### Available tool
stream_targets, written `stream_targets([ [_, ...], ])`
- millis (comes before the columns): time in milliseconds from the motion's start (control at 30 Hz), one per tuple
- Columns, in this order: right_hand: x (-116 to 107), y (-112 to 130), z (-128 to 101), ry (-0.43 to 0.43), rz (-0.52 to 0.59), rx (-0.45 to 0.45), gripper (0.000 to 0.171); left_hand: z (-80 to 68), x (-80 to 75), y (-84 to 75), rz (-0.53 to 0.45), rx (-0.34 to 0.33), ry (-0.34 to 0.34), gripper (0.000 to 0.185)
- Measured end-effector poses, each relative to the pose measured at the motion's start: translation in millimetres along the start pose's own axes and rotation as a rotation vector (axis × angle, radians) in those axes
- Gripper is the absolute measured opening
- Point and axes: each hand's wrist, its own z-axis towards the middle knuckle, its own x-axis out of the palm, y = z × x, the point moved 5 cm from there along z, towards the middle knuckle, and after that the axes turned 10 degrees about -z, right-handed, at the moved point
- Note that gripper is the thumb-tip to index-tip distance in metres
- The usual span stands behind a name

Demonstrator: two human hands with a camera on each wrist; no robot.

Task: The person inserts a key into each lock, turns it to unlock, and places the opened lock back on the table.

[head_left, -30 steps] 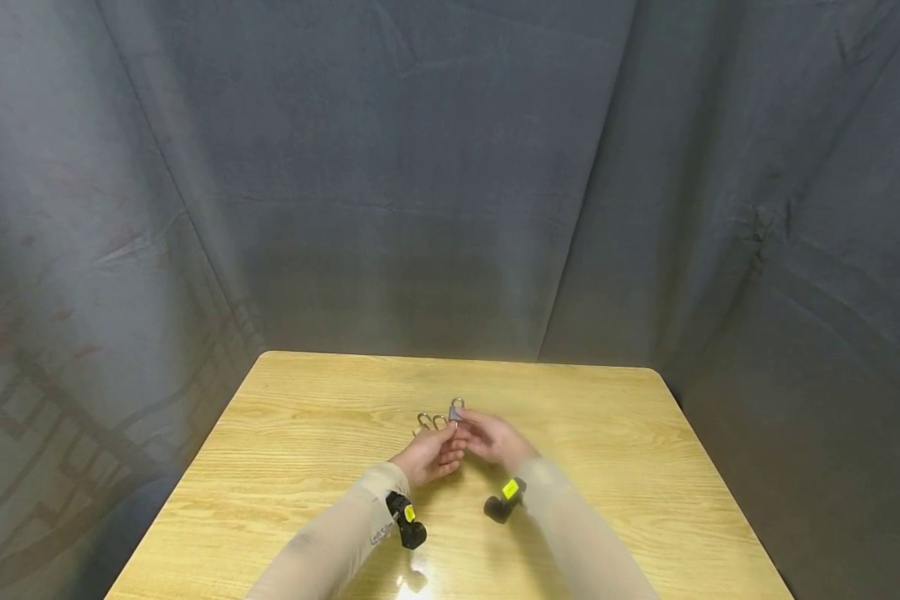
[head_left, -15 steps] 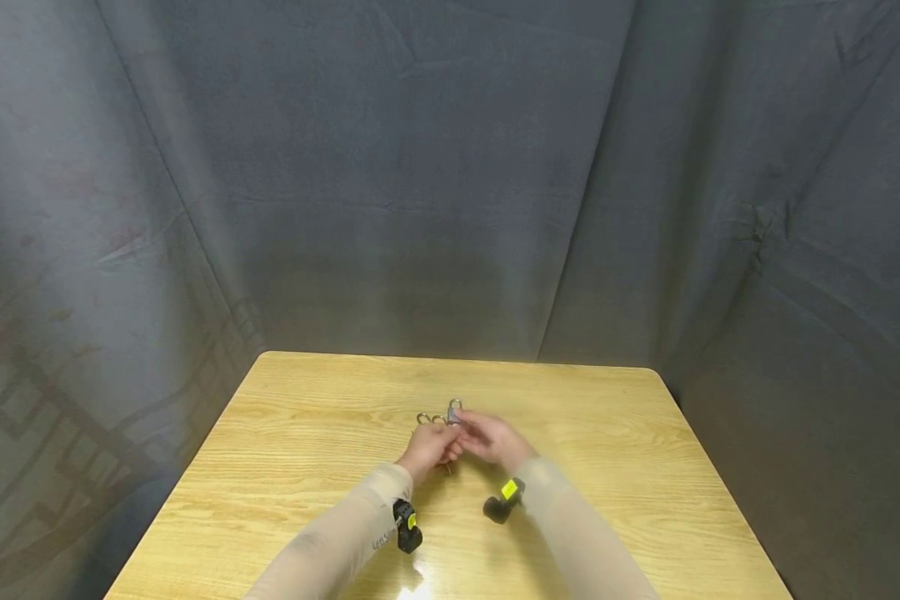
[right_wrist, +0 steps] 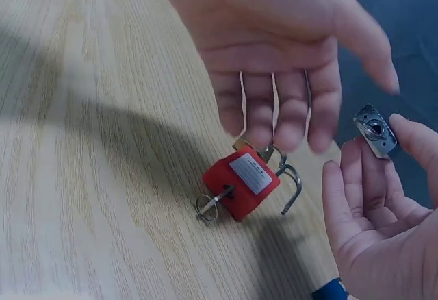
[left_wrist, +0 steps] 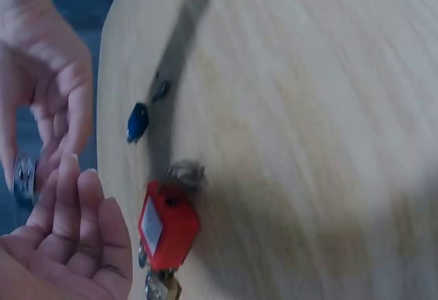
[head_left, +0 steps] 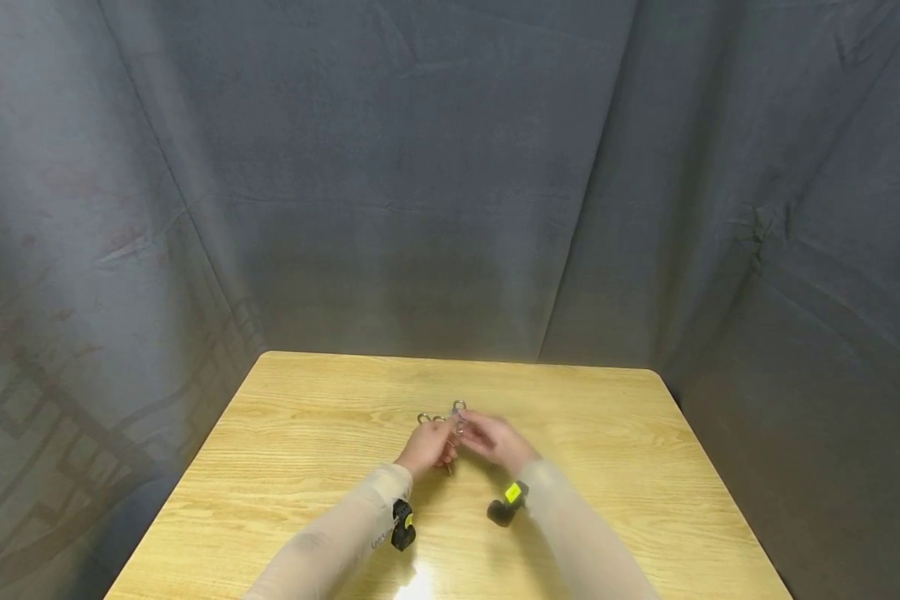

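Observation:
My right hand pinches a small silver-grey padlock between thumb and fingers, shackle upward in the head view. Its underside faces the right wrist camera, showing a keyhole with a shiny bit of metal at it. Close beside, my left hand hangs with fingers extended, its thumb pointing toward that underside. Under the hands on the table lies a red padlock with a white label, a key on a ring in its keyhole. A brass padlock, partly hidden, lies against it.
A small dark blue object lies on the wooden table with a thin dark piece near it. Two shackles show past the left hand. Grey curtains hang behind the table and along both sides.
My left hand has turned over beside the held padlock, and its thumb now reaches up toward it. The right hand keeps its hold and has shifted only slightly.

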Motion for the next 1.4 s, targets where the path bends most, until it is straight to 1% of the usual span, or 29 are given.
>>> stream_targets([
  [33,-0.6,0.8,-1.9,-0.001,-0.002,-0.007,0.037,1.3,-2.4,-0.4,0.002,-0.009,-0.01,0.052],
  [67,-2.1,-1.1,-3.0,-0.04,0.113,0.049,0.037,2.6,-5.3,-1.3,-0.007,-0.021,-0.026,0.051],
  [133,-2.9,-0.7,-3.7,-0.048,0.075,0.046,0.038,6.7,-11.7,-3.2,-0.067,-0.032,-0.06,0.046],
  [267,-2.5,-4.2,1.2,-0.088,0.1,0.107,0.04,15.9,-22.5,-8.7,-0.191,-0.038,-0.102,0.034],
  [300,-2.0,-5.5,2.7,-0.089,0.104,0.12,0.04,17.9,-24.0,-9.8,-0.214,-0.043,-0.101,0.033],
  [367,-0.7,-7.9,5.1,-0.098,0.107,0.142,0.04,20.3,-25.7,-12.0,-0.223,-0.059,-0.095,0.033],
  [467,2.2,-10.6,6.9,-0.089,0.109,0.148,0.041,21.7,-24.0,-13.3,-0.239,-0.089,-0.063,0.034],
  [600,6.4,-12.0,6.6,-0.055,0.132,0.133,0.04,20.9,-17.4,-12.7,-0.315,-0.134,-0.01,0.034],
  [733,8.2,-11.7,5.3,-0.034,0.143,0.116,0.038,19.9,-13.1,-12.3,-0.382,-0.156,0.007,0.035],
  [900,11.3,-11.6,5.9,-0.043,0.158,0.112,0.038,19.7,-12.6,-14.0,-0.405,-0.154,0.001,0.037],
  [933,12.6,-12.1,6.0,-0.047,0.163,0.117,0.039,19.6,-13.3,-14.5,-0.402,-0.156,-0.011,0.036],
  [1100,21.3,-13.8,5.2,-0.04,0.21,0.14,0.045,19.2,-19.2,-19.6,-0.408,-0.118,-0.103,0.032],
  [1167,23.1,-13.6,4.5,-0.041,0.225,0.142,0.047,19.3,-20.0,-21.6,-0.415,-0.108,-0.127,0.032],
  [1300,22.1,-11.2,4.0,-0.055,0.212,0.135,0.047,20.7,-18.0,-21.6,-0.42,-0.113,-0.115,0.034],
  [1400,20.4,-10.6,4.0,-0.051,0.201,0.14,0.048,22.4,-16.3,-18.6,-0.431,-0.124,-0.089,0.035],
])
